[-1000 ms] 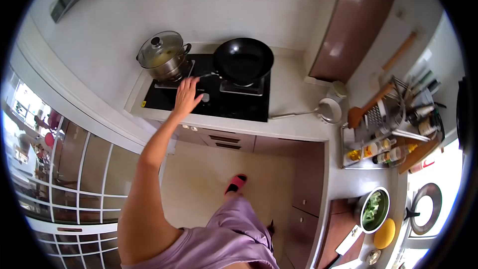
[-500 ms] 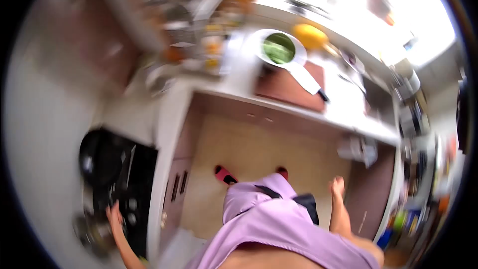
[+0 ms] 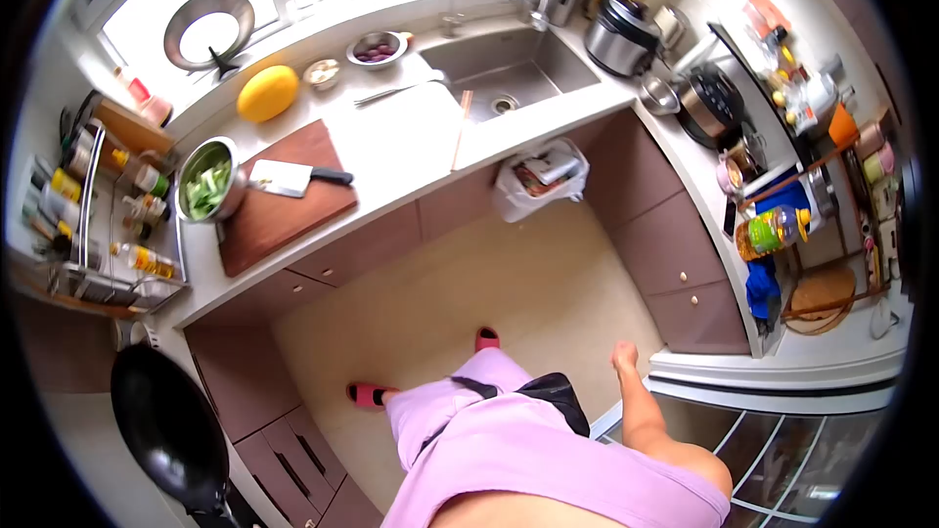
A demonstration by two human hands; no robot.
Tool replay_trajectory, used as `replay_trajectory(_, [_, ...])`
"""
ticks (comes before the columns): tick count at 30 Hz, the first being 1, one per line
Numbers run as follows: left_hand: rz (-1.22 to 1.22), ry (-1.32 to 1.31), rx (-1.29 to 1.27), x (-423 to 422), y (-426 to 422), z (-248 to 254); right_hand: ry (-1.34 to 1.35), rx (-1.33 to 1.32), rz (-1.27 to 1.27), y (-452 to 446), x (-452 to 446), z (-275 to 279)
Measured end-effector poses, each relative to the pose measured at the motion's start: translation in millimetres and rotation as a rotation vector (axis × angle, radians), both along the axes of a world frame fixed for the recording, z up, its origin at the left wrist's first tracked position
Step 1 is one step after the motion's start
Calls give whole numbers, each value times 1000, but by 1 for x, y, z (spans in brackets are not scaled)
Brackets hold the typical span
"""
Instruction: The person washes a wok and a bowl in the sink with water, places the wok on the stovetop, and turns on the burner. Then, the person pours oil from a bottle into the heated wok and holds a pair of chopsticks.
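My right hand hangs at my side over the floor, its fingers curled in, and I see nothing in it. It touches nothing; the grey-brown drawers are nearest to it. My left hand is outside the view. At the lower left is a black wok, its handle running down to the bottom edge. On the counter a cleaver lies on a brown cutting board. A steel bowl of cut green vegetables stands at the board's left end.
A yellow melon and a bowl of dark red pieces stand behind the board. The sink is at the back. A waste bag hangs off the counter front. Cookers and an oil bottle stand right.
My view has turned, bringing the sink and the right-hand counter into sight. My left hand, beside the stove before, has gone out of view. My right hand still hangs at my side.
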State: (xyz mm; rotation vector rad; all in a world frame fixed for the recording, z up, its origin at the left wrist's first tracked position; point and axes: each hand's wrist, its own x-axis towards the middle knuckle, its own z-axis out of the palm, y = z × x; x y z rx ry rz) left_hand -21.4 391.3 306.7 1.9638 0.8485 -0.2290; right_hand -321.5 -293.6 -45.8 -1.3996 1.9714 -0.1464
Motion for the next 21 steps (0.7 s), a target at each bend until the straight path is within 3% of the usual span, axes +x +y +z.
replay_trajectory(2, [-102, 6, -53, 23, -67, 10, -99, -299, 73, -60, -10, -76])
replay_trajectory(3, [-221, -17, -68, 35, -94, 11, -153, -322, 92, -75, 22, -53])
replay_trajectory(5, [-455, -89, -114, 64, -162, 12, -319, -688, 357, -120, 71, -55])
replay_trajectory(7, [-626, -42, -157, 95, -245, 32, -569, -355, 258, -169, 119, -59])
replay_trajectory(9, [-830, 8, -211, 133, -327, 46, -775, -117, 132, -185, 178, 8])
replay_trajectory(13, [-1129, 184, -303, 215, -491, 49, -933, -47, 37, -227, 230, 60])
replay_trajectory(16, [-1188, 348, -423, 278, -605, 13, -1053, -50, 37, -263, 221, 73])
replay_trajectory(19, [-1189, 407, -360, 333, -716, -36, -961, -82, 64, -282, 178, 98])
replay_trajectory(21, [-1249, 462, -339, 369, -780, -72, -856, -13, -96, -285, 148, 103])
